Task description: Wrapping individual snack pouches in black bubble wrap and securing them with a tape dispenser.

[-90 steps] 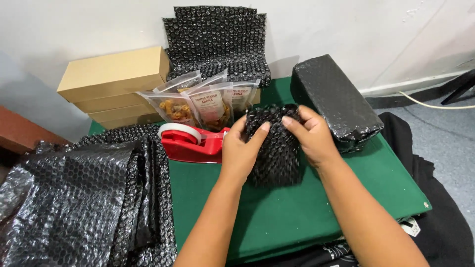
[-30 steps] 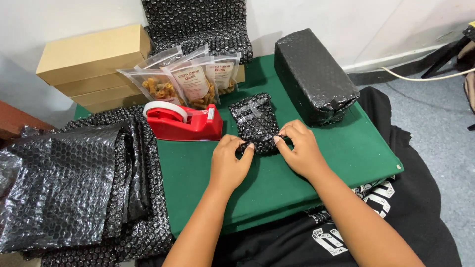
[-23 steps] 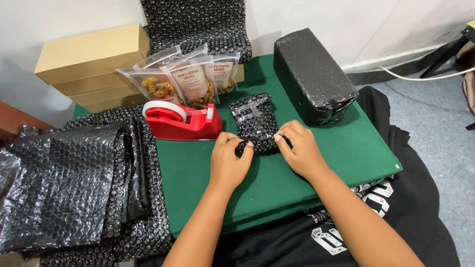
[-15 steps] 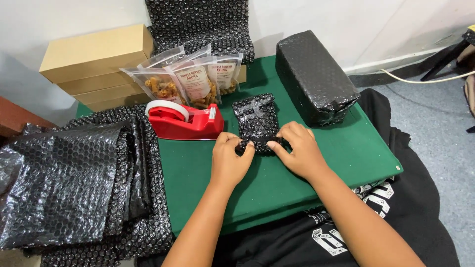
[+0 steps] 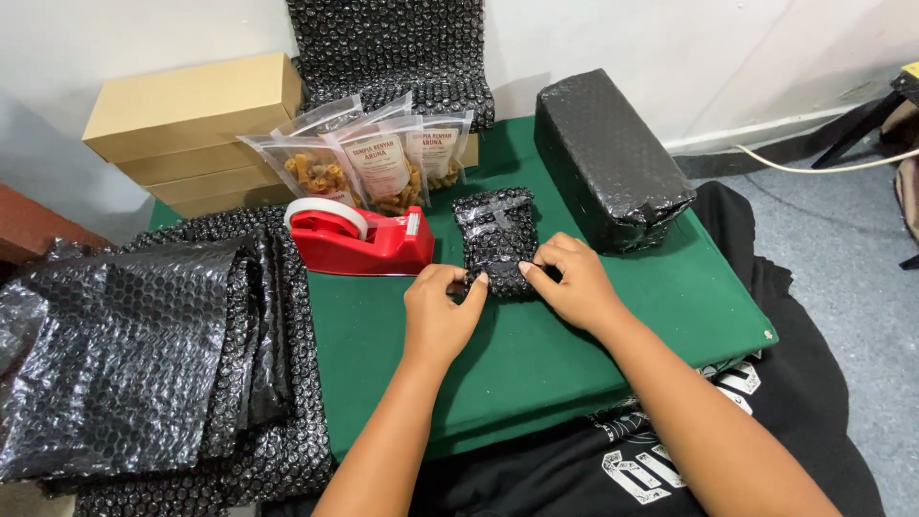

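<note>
Fingers of both hands are curled and pressed onto the near edge of a small black bubble-wrapped packet [image 5: 497, 241], which lies flat on the green table [image 5: 536, 354] about midway across it. Left hand [image 5: 438, 316] pinches the packet's lower left corner between thumb and fingertips; right hand [image 5: 571, 282] holds the lower right corner the same way, thumb tip on the wrap. Both forearms reach in from the near edge over a black printed garment [image 5: 670, 460]. To the left, a heap of loose black bubble wrap sheets [image 5: 144, 354] overhangs the table's left side. Just left of the packet, near but apart from it, stands a red tape dispenser [image 5: 359, 241] carrying a pale roll. Right of the packet, close beside it, sits a large black-wrapped box [image 5: 608, 158], set at an angle. Further back, clear snack pouches [image 5: 369, 168] lean upright in a row. Behind them at left are stacked tan cardboard boxes [image 5: 196, 129], and more black bubble wrap [image 5: 392, 48] rests against the white wall.
</note>
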